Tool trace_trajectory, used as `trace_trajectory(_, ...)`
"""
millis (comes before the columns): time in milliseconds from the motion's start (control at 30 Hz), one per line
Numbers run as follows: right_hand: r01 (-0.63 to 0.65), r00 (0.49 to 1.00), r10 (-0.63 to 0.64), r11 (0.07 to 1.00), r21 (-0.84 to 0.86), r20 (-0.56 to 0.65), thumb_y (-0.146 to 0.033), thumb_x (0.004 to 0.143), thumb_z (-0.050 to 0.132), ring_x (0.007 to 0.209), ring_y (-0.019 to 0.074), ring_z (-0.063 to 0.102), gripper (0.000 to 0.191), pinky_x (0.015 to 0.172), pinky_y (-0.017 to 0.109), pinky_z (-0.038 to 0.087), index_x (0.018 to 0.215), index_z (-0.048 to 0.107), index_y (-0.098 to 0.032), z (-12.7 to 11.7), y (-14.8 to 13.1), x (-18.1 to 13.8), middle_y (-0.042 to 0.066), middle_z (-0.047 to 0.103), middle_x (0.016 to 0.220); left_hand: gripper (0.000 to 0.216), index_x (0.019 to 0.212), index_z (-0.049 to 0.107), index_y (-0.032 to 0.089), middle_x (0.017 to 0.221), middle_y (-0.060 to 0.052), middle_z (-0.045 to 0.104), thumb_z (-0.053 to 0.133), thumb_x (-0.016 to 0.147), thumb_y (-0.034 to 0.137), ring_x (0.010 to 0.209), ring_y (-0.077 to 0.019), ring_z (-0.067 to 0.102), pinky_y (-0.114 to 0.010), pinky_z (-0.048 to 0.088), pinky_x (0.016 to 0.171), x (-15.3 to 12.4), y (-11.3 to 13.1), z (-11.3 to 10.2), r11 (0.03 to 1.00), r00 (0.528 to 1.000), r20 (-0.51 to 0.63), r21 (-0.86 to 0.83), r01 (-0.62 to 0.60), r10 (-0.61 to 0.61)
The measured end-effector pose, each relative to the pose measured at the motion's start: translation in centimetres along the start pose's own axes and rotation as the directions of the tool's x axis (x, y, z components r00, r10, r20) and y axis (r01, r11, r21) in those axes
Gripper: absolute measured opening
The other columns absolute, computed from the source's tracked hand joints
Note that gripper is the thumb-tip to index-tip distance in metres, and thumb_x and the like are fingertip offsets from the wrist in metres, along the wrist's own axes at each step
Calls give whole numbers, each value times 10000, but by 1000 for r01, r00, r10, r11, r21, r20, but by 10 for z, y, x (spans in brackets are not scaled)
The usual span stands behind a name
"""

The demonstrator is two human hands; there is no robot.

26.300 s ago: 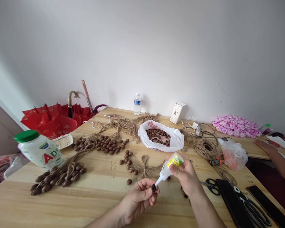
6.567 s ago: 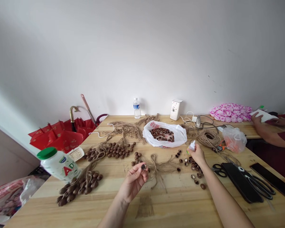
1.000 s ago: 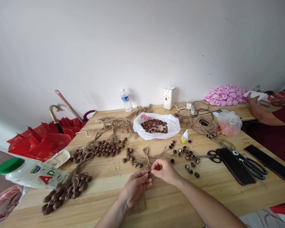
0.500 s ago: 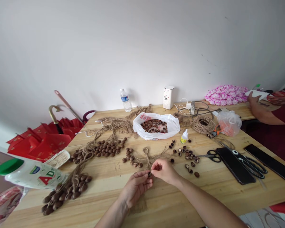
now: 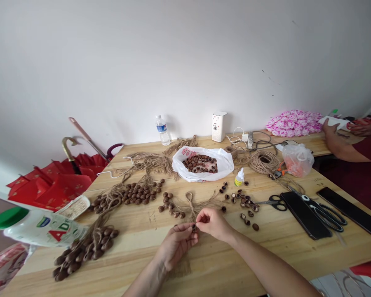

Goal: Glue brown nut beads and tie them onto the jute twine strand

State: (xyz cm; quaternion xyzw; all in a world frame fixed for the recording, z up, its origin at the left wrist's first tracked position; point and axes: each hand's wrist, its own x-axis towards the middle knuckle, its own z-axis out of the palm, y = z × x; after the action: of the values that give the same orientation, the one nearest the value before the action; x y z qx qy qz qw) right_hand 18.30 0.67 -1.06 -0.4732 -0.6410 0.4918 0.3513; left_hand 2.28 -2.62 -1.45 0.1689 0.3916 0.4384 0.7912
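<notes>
Right, the big change: my right hand [image 5: 213, 222] had let go of the glue bottle [image 5: 240, 177], which now stood by itself on the table [image 5: 266, 251] just near of the white bag [image 5: 227, 160], to the right. That hand had come back in and met my left hand [image 5: 176, 243] at the near middle of the table. Over the last second almost nothing shifted; both hands stayed locked together, only my head drifted a touch.

So the gluing part looked finished to me and the fitting part was on.

The nut shell [image 5: 193, 227] sat right between the two sets of fingertips. My left thumb and fingers were closed narrowly around it from the near-left. My right thumb and forefinger were pinched shut against it from the right. Whether they gripped the shell itself or a strand going into it, I couldn't quite tell, it was too small.

The twine bundle [image 5: 190, 202] lay just beyond the pinch, its loose ends trailing toward my hands. Loose shells [image 5: 245, 205] were scattered to the right, well clear of either grip.
</notes>
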Motion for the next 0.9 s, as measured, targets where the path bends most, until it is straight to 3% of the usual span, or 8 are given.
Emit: trace_trajectory(900,-10,1000,10,1000,-3,9,-121,653,630,561,102,521,48,516,188,393,683,627,-159,2,3,0,-22,599,612,121,772,704,62,696,-107,687,686,653,46,592,-149,617,-292,510,642,1,-1,-2,1000,1000,0,2,5,-5)
